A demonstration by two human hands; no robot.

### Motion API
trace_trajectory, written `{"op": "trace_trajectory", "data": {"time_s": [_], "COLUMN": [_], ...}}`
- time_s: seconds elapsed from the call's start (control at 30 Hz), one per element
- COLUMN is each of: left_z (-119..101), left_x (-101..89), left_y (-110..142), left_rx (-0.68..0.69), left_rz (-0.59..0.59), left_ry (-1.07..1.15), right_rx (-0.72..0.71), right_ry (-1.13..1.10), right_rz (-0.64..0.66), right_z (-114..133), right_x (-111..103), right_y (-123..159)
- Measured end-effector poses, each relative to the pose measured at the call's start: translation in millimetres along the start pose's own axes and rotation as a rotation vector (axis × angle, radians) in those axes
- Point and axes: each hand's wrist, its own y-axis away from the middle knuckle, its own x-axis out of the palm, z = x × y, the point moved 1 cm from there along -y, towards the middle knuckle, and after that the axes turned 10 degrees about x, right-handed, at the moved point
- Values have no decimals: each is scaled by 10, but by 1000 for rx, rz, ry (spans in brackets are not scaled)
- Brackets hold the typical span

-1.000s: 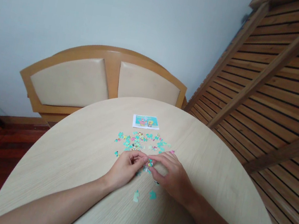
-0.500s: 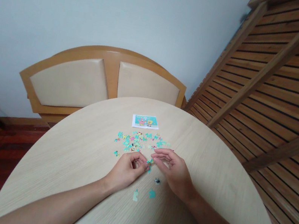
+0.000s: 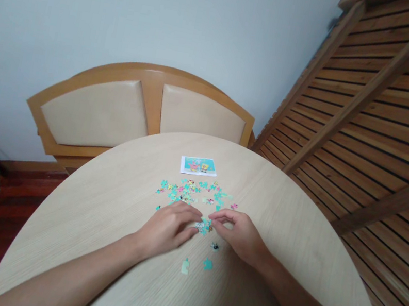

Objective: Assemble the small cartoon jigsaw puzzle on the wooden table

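Observation:
A small cluster of jigsaw puzzle pieces [image 3: 202,227], teal with white and brown bits, lies on the table between my hands. My left hand [image 3: 170,224] is at its left side, palm down, thumb apart from the stretched fingers, fingertips at the cluster's edge. At the upper right edge, my right hand [image 3: 240,235] pinches a puzzle piece with thumb and index finger; the fingertips partly hide it. Closer to me lie a dark-patterned piece [image 3: 214,246], a teal piece [image 3: 208,264] and a pale green piece [image 3: 185,266].
Several loose puzzle pieces [image 3: 186,189] are scattered beyond my hands, with a pink piece [image 3: 233,206] at their right. Behind them lies a picture card [image 3: 199,166]. The round wooden table [image 3: 293,230] stands before a padded bench back [image 3: 96,111] and a slatted wooden panel [image 3: 376,108].
My left hand has turned palm down and loosened its pinch, uncovering the cluster. My right hand has shifted slightly toward me and closed its fingertips at the cluster, exposing the pink piece.

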Motion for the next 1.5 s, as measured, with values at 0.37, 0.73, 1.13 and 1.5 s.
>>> {"op": "trace_trajectory", "data": {"time_s": [0.37, 0.73, 1.13, 1.5], "left_z": [107, 121, 106, 111], "left_x": [-53, -69, -90, -86], "left_y": [41, 19, 34, 39], "left_rx": [146, 120, 92, 118], "left_rz": [205, 225, 266, 257], "left_ry": [-228, -188, -187, -178], "right_rx": [27, 13, -32, -131], "right_ry": [119, 183, 246, 447], "right_rz": [30, 23, 13, 39], "right_z": [-79, -70, -57, 7], "right_x": [26, 39, 34, -41], "right_y": [14, 3, 3, 47]}}
